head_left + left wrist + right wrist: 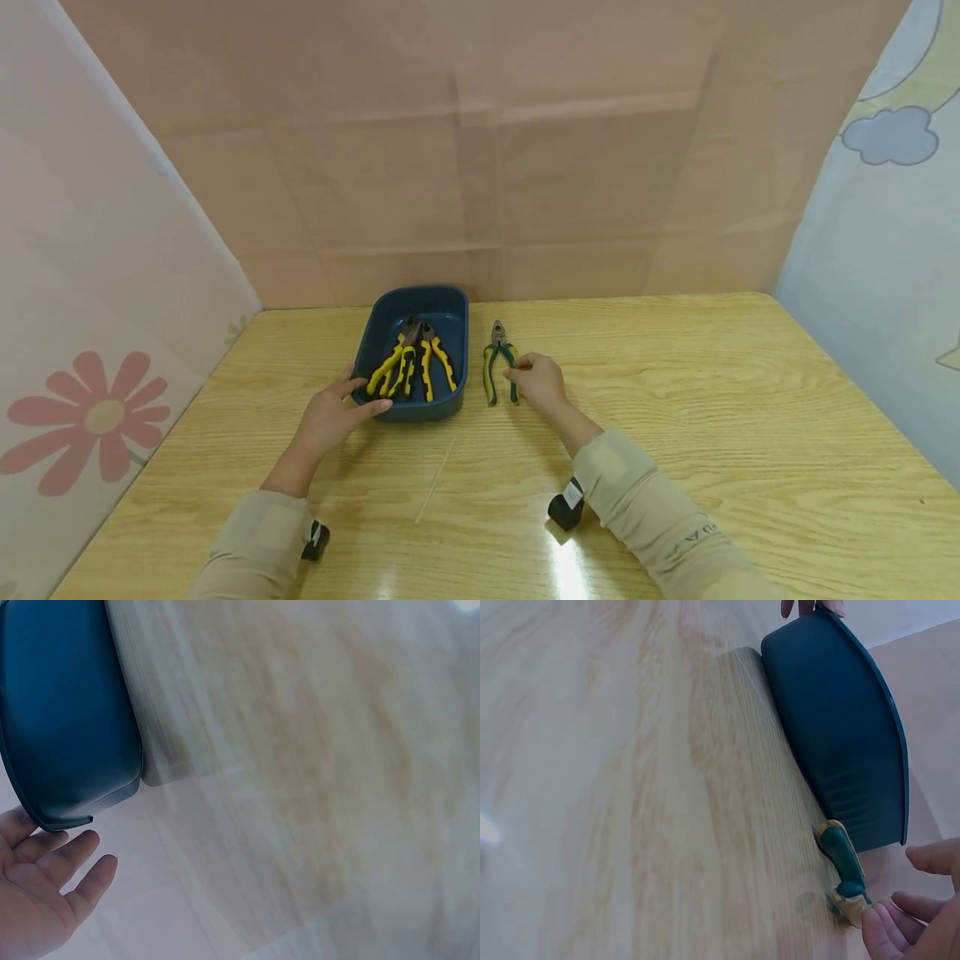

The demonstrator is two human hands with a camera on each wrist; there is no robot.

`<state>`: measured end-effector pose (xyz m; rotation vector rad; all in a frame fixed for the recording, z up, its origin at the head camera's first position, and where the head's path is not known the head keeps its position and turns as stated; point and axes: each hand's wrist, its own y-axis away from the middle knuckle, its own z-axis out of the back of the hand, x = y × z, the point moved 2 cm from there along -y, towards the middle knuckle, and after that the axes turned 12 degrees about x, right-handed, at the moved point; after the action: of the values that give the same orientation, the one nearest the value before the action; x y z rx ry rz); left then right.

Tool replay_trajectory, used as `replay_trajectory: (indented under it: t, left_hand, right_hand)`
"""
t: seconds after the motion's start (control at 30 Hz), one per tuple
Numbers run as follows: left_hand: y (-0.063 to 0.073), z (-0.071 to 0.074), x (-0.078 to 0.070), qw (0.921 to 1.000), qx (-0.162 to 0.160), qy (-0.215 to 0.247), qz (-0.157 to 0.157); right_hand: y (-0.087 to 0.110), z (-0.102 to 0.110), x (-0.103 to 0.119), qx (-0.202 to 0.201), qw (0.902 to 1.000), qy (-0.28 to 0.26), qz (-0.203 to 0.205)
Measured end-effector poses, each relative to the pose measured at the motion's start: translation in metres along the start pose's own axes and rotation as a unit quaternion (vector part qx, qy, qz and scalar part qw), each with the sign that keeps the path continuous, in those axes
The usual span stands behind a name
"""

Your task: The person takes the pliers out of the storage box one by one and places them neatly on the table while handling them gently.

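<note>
A dark blue plastic bin (414, 413) stands near the back of the table, with several yellow-and-black pliers (438, 358) lying in it. My left hand (330, 417) holds the bin's near-left corner, thumb over the front rim and fingers along the left side. In the left wrist view, the fingers (67, 859) lie at the bin's rim. Just right of the bin, green-and-yellow pliers (489, 371) lie with jaws toward the back wall and handles spread. My right hand (542, 383) pinches their right handle (849, 892); its fingertips partly hide that handle.
A thin pale stick (435, 482) lies on the wood-grain table (720, 417) in front of the bin. A brown covering (480, 167) closes off the back, and patterned panels (97, 333) stand at both sides. Black wrist cameras (566, 507) hang under the sleeves.
</note>
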<state>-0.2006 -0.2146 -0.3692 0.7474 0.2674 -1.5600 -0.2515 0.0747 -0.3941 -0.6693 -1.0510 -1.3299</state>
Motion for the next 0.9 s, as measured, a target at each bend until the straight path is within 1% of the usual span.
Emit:
replay_trajectory:
  t: [0.2,0.3,0.47,0.67,0.9]
  left_hand:
    - [0.000,0.000,-0.001,1.0000,0.000,0.002,-0.001]
    - [-0.001,0.000,-0.001,1.0000,-0.001,-0.002,-0.001]
    - [-0.001,0.000,0.000,1.0000,0.000,-0.002,0.004]
    - [-0.001,0.000,0.000,1.0000,0.000,0.001,0.001]
    - [-0.001,0.000,0.000,1.0000,0.002,0.002,0.000]
  right_hand:
    - [0.003,-0.003,0.006,0.029,0.9992,-0.026,0.012]
    - [0.006,-0.005,0.012,0.036,0.9983,-0.044,0.014]
    - [0.010,-0.008,0.020,0.049,0.9946,-0.089,0.019]
    - [0.012,-0.010,0.025,0.065,0.9899,-0.121,0.034]
    - [0.014,-0.014,0.029,0.073,0.9871,-0.140,0.024]
